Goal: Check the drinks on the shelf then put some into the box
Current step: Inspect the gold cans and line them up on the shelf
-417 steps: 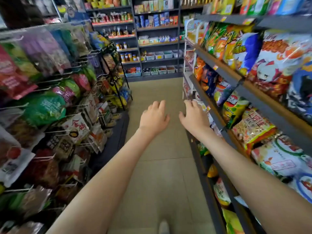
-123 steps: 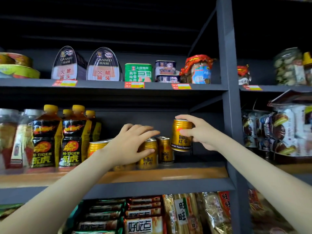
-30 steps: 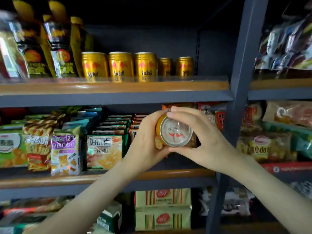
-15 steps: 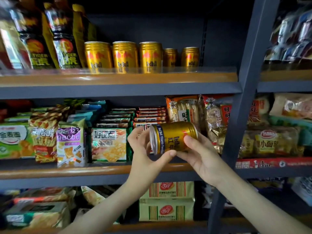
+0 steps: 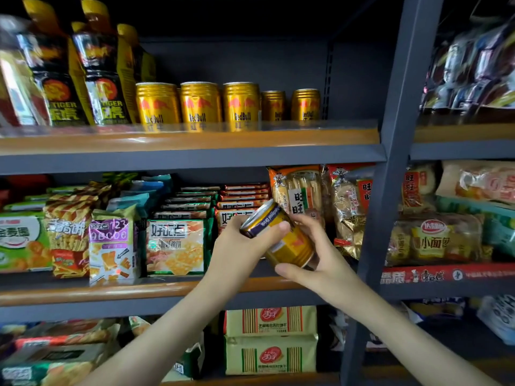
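Note:
A gold drink can (image 5: 287, 243) lies tilted between both my hands in front of the snack shelf. My left hand (image 5: 239, 249) grips its upper, blue-banded end, thumb across the front. My right hand (image 5: 315, 260) holds its lower end, fingers curled behind and thumb under it. Several more gold cans (image 5: 200, 104) stand in a row on the shelf (image 5: 195, 140) above, with yellow-capped energy drink bottles (image 5: 100, 79) to their left. No box is in view.
Snack and cracker packets (image 5: 175, 246) fill the shelf behind my hands. A grey upright post (image 5: 390, 190) stands just right of my right hand. Biscuit packs (image 5: 270, 338) sit on the lowest shelf. More bagged goods (image 5: 446, 240) lie right of the post.
The can has turned in my hands: its top now points up-left and its side faces me. Both hands have shifted slightly right and lower in the view.

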{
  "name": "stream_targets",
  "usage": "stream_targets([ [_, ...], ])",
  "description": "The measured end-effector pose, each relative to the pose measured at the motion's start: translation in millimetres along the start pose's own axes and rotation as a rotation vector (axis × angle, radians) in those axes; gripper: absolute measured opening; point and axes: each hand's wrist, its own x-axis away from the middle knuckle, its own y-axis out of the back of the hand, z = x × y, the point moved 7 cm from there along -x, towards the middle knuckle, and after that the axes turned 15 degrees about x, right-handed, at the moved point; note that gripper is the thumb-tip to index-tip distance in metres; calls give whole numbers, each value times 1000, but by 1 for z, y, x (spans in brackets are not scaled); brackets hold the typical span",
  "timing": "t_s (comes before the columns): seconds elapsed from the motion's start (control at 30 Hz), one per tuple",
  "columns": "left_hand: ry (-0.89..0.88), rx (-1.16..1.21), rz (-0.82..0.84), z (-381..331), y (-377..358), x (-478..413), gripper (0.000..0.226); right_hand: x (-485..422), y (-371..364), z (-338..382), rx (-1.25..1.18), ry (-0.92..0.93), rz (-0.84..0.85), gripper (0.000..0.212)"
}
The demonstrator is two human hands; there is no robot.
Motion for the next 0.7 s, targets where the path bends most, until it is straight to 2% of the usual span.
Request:
stream_targets([
  [0.07,-19,-73,63,-9,-3,-2,65,2,2,-3,-113,-72,-40,70],
  [0.17,-140,-212,237,-28,-8,0,62,5,-7,-3,-697,-141,84,73],
  [0.23,-189,-308,290,-31,-7,-2,67,7,-5,3,-938,-180,121,72],
  [0.27,-239,-358,277,-34,-4,-5,71,7,-2,4,-981,-217,118,67],
  [0.33,-412,-418,293,-48,-3,-7,81,6,3,6,-975,-283,112,61],
  [0.37,-529,-470,363,-56,-7,-4,83,6,4,6,-962,-297,120,61],
  [0.43,-842,-758,538,-66,-22,7,77,5,6,8,-919,-292,155,59],
  [0.5,-1080,-999,609,-65,-33,14,70,3,6,10,-829,-280,205,64],
  [0.57,-1124,-1059,617,-64,-39,12,72,1,8,11,-677,-279,246,73],
  [0.7,-1043,-1017,542,-66,-44,8,76,-5,22,7,-471,-283,304,84],
])
